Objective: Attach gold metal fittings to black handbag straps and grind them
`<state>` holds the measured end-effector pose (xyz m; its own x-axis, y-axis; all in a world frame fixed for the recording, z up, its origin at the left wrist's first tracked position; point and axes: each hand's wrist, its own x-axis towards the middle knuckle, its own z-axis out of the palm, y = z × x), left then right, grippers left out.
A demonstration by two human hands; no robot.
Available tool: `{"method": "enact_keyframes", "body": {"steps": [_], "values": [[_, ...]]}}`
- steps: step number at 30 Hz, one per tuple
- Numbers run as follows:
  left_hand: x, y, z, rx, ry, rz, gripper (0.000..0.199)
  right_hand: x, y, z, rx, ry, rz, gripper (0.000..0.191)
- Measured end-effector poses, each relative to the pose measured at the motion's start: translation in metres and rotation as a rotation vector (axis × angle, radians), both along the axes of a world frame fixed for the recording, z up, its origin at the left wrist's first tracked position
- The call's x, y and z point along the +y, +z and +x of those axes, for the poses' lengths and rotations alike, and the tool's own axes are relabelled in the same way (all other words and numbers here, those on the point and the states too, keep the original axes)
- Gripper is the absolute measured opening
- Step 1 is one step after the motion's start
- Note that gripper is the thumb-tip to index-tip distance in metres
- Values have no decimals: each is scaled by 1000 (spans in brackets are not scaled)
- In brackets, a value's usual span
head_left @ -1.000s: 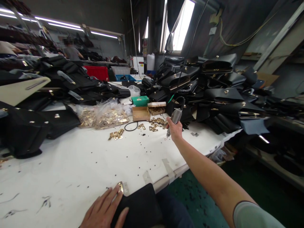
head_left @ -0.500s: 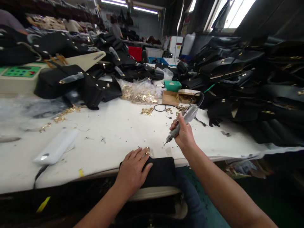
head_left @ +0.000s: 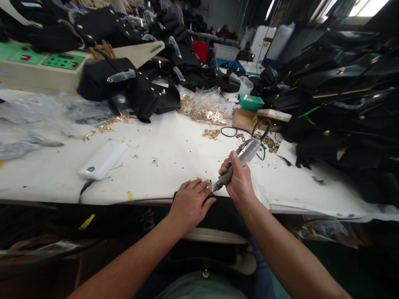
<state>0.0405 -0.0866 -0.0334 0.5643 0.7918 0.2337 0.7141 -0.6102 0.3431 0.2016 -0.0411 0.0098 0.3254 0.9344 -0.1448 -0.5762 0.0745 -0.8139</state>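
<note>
Grey metal, slim handheld power tool (head_left: 245, 154) in head view, gripped by right hand (head_left: 239, 179): fingers wrapped round the barrel, thumb along its top, tip angled down-left. Thick black cable (head_left: 264, 123) loops off its rear end. Left hand (head_left: 190, 206) palm down, fingers straight and near together, thumb set apart, not clenched; it presses on a black smooth-surfaced bag (head_left: 222, 211), fingertips against a small shiny gold metal plate (head_left: 209, 182) at the bag's upper edge. Tool tip right beside the plate; can't tell if touching. Bag sits at the near edge of the white-covered table (head_left: 162, 166), its body hanging below, pale rim and gold clasp facing the person.

On the table, left: white rectangular device (head_left: 103, 160) with dark cord, loose gold metal pieces (head_left: 110, 124) beyond it. Middle: clear plastic bags full of gold hardware (head_left: 207, 111), brown open cardboard box (head_left: 244, 120), green box (head_left: 250, 102) behind. More flat gold plates (head_left: 270, 144) lie past the tool. Far left, beige machine with green panels (head_left: 37, 77). Right side, big heap of black bags (head_left: 341, 89).
</note>
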Motion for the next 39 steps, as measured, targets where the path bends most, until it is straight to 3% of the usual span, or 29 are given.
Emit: {"method": "enact_keyframes", "body": {"steps": [39], "values": [[2, 0, 0, 3, 2, 9, 29, -3, 0, -4, -38, -36, -32, 43]]}}
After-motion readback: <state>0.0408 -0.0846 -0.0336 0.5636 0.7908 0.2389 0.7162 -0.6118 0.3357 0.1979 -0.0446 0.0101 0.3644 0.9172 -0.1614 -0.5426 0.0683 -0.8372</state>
